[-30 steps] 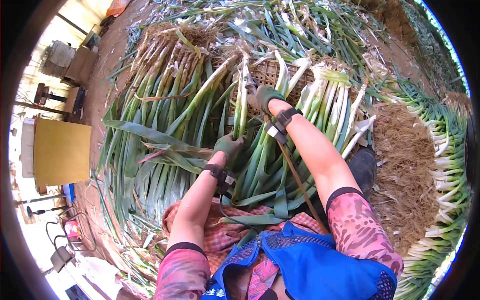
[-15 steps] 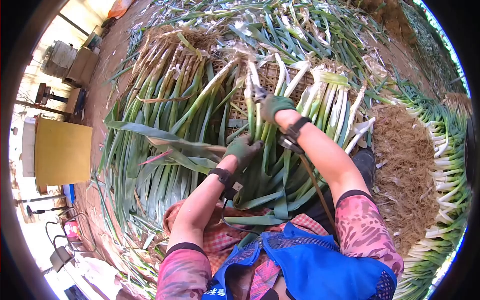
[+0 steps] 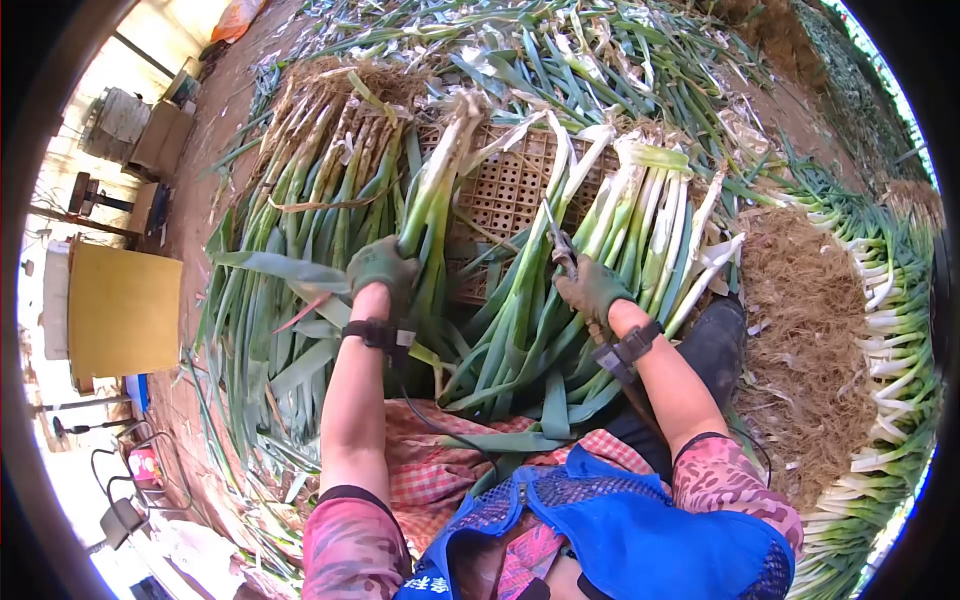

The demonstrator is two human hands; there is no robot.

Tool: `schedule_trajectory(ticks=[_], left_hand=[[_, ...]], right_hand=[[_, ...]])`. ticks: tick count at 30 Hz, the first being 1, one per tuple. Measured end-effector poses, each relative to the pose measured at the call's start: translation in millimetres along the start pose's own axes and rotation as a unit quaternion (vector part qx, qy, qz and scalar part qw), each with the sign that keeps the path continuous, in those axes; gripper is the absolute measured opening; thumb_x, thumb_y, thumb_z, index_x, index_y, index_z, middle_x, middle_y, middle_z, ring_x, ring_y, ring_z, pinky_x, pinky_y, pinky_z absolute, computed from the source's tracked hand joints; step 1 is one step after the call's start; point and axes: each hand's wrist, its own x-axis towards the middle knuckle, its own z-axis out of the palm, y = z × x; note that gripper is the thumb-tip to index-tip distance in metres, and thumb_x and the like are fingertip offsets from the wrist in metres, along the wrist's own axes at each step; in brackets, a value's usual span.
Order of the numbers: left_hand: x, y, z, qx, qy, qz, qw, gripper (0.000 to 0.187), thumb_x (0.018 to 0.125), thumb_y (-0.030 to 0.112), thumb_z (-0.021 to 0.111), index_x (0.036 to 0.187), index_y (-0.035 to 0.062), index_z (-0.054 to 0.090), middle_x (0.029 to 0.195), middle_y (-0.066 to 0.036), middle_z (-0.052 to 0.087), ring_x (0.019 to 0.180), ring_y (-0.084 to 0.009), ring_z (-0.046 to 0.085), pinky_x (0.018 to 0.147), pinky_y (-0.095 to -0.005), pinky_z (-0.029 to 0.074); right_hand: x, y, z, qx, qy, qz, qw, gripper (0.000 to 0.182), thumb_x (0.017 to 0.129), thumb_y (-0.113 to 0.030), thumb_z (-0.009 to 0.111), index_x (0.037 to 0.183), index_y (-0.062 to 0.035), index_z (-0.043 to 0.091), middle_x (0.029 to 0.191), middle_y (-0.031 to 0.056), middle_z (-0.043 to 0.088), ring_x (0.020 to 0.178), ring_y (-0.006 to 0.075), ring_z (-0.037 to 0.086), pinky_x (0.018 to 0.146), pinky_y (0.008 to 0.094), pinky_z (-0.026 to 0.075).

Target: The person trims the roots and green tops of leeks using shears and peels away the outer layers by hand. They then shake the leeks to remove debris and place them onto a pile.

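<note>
My left hand (image 3: 383, 268), in a green glove, is wrapped round a leek (image 3: 437, 185) whose white root end points up and away from me. In my right hand (image 3: 592, 288), also gloved, is an air blow gun (image 3: 563, 255) with a thin metal nozzle and a hose trailing back past my wrist. The nozzle points forward, beside several peeled leeks (image 3: 605, 205) lying right of a plastic crate (image 3: 500, 185) with a perforated surface. Left of my left hand, a thick pile of unpeeled leeks (image 3: 330, 180) lies with roots at the far end.
Loose leaves and peelings (image 3: 570, 50) cover the ground ahead. On the right are a heap of cut roots (image 3: 805, 340) and a long row of trimmed leeks (image 3: 890, 350). A yellow board (image 3: 125, 308) stands at the left. A checked cloth (image 3: 430, 455) covers my lap.
My left hand has moved left and now grips a leek with its root end raised. My right hand, with the blow gun, has come down and slightly right, towards me.
</note>
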Motion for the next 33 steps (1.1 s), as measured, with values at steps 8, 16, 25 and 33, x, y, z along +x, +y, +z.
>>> schedule_trajectory(ticks=[8, 16, 25, 33], left_hand=[[39.8, -5.0, 102.3, -0.202, -0.070, 0.077, 0.974, 0.041, 0.081, 0.035, 0.072, 0.110, 0.0059, 0.070, 0.093, -0.015, 0.073, 0.086, -0.0267, 0.071, 0.082, -0.0395, 0.055], [35.9, -6.7, 106.1, -0.343, -0.049, 0.111, 0.932, 0.029, 0.088, 0.025, 0.067, 0.104, 0.0013, 0.070, 0.080, -0.007, 0.070, 0.071, -0.0143, 0.063, 0.066, -0.0297, 0.051], [50.4, -2.0, 115.3, -0.449, 0.041, 0.088, 0.888, 0.030, 0.093, 0.032, 0.064, 0.092, 0.0033, 0.071, 0.075, -0.009, 0.068, 0.069, -0.0163, 0.060, 0.067, -0.0345, 0.048], [58.5, 3.0, 118.8, -0.353, 0.052, 0.028, 0.934, 0.040, 0.094, 0.041, 0.058, 0.095, 0.0035, 0.072, 0.086, -0.021, 0.070, 0.080, -0.0346, 0.068, 0.076, -0.0426, 0.051]], right_hand=[[-72.8, -38.1, 42.0, 0.204, -0.102, -0.079, 0.970, 0.046, 0.085, -0.042, 0.064, 0.105, -0.0006, 0.059, 0.071, 0.0099, 0.066, 0.066, 0.0217, 0.067, 0.064, 0.0350, 0.053], [-96.6, -22.0, 86.1, 0.140, -0.095, -0.059, 0.984, 0.044, 0.086, -0.036, 0.065, 0.110, 0.0000, 0.057, 0.075, 0.0112, 0.065, 0.061, 0.0202, 0.065, 0.060, 0.0353, 0.052], [-104.4, -30.1, 102.5, 0.078, -0.054, -0.111, 0.989, 0.044, 0.088, -0.037, 0.065, 0.114, -0.0020, 0.056, 0.080, 0.0228, 0.068, 0.077, 0.0394, 0.069, 0.068, 0.0465, 0.053], [-58.8, -56.1, 91.0, 0.062, 0.039, -0.068, 0.995, 0.049, 0.086, -0.041, 0.062, 0.113, 0.0000, 0.060, 0.099, 0.0281, 0.068, 0.098, 0.0426, 0.066, 0.085, 0.0455, 0.052]])
